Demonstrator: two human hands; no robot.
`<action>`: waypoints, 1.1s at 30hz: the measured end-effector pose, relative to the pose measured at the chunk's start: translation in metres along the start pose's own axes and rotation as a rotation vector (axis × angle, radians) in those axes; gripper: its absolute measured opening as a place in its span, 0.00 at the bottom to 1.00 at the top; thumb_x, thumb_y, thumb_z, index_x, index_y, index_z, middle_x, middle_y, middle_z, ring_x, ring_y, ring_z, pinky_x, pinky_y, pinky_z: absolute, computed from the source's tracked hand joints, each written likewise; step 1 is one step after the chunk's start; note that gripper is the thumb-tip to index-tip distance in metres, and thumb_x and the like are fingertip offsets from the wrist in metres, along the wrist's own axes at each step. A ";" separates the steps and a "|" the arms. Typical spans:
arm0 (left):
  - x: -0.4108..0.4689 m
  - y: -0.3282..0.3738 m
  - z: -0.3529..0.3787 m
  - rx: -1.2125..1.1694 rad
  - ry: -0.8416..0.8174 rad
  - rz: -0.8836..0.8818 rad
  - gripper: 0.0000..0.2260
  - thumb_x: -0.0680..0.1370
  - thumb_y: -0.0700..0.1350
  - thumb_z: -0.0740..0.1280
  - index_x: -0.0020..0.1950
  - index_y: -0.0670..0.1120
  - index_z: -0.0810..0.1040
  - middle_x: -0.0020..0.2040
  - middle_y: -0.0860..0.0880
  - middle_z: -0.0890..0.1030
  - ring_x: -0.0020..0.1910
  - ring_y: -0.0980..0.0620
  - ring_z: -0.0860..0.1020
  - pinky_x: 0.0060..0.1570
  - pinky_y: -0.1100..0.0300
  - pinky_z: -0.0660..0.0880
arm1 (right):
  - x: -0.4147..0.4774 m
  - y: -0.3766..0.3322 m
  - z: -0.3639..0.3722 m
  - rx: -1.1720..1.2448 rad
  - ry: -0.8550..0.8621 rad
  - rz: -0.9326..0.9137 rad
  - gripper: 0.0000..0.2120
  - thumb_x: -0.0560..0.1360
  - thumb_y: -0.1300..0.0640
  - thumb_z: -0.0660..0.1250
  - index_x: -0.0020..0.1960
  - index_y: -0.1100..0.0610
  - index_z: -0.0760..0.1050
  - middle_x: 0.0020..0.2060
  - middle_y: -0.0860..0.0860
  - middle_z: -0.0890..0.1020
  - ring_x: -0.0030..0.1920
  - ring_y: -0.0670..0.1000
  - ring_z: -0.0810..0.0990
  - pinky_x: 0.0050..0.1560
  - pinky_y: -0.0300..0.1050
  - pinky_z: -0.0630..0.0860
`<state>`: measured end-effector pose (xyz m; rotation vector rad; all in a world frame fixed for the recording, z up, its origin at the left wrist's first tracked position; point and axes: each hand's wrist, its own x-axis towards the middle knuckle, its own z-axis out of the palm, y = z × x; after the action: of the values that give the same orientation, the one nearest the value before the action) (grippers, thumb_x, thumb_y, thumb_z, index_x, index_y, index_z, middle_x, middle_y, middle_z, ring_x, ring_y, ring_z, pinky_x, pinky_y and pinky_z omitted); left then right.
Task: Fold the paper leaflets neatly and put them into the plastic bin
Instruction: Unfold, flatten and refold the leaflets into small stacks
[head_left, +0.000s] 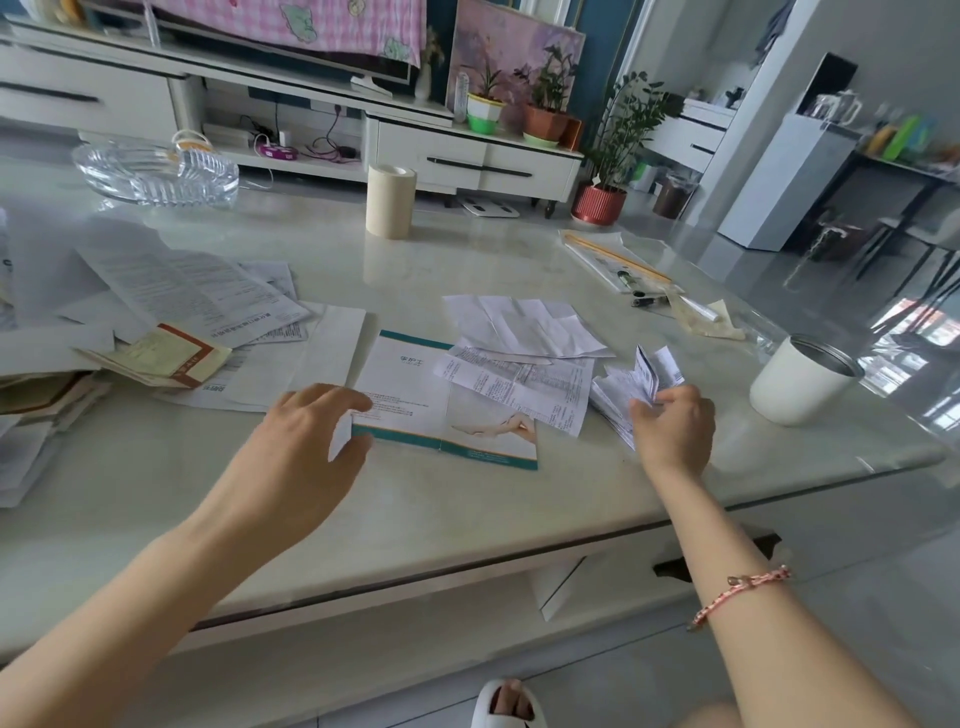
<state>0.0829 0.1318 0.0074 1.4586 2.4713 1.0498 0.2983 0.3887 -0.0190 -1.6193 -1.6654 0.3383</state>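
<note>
Left hand (311, 431) pinches the near edge of a leaflet (457, 410); right hand (672, 421) clutches a folded wad (641, 376), sheets (519, 384) between them

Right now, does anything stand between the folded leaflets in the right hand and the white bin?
Nothing visible does: only bare tabletop separates the folded leaflets, held by the right hand, from the open-topped white bin.

My left hand (311, 431) sits at mid-frame, palm down, fingers curled, pinching the near-left corner of a teal-edged leaflet (447, 410). My right hand (672, 428), centre right, grips a bundle of folded leaflets (623, 389). My bare forearms (156, 582) stretch in from the lower corners.
</note>
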 end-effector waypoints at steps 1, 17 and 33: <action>0.000 -0.002 -0.001 0.067 -0.062 -0.016 0.19 0.77 0.47 0.65 0.68 0.48 0.71 0.69 0.49 0.70 0.66 0.49 0.66 0.60 0.58 0.64 | 0.002 -0.001 -0.001 0.015 0.020 0.004 0.11 0.72 0.58 0.67 0.52 0.63 0.73 0.54 0.62 0.75 0.57 0.60 0.71 0.50 0.49 0.70; 0.006 -0.018 -0.013 0.133 -0.121 -0.023 0.07 0.76 0.40 0.63 0.51 0.39 0.73 0.44 0.42 0.76 0.42 0.40 0.74 0.41 0.51 0.70 | -0.066 -0.084 -0.033 0.310 -0.207 -0.311 0.07 0.74 0.67 0.61 0.48 0.57 0.74 0.49 0.54 0.79 0.43 0.48 0.73 0.42 0.35 0.66; 0.002 0.016 -0.017 -1.322 -0.165 -0.562 0.09 0.78 0.36 0.59 0.47 0.39 0.79 0.41 0.42 0.82 0.40 0.48 0.81 0.43 0.55 0.80 | -0.153 -0.128 -0.029 0.556 -1.125 -0.002 0.10 0.74 0.55 0.68 0.53 0.59 0.74 0.42 0.52 0.80 0.38 0.47 0.79 0.39 0.37 0.77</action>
<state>0.0866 0.1294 0.0300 0.3666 1.2682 1.7135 0.2081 0.2166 0.0339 -0.9963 -2.0269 1.7740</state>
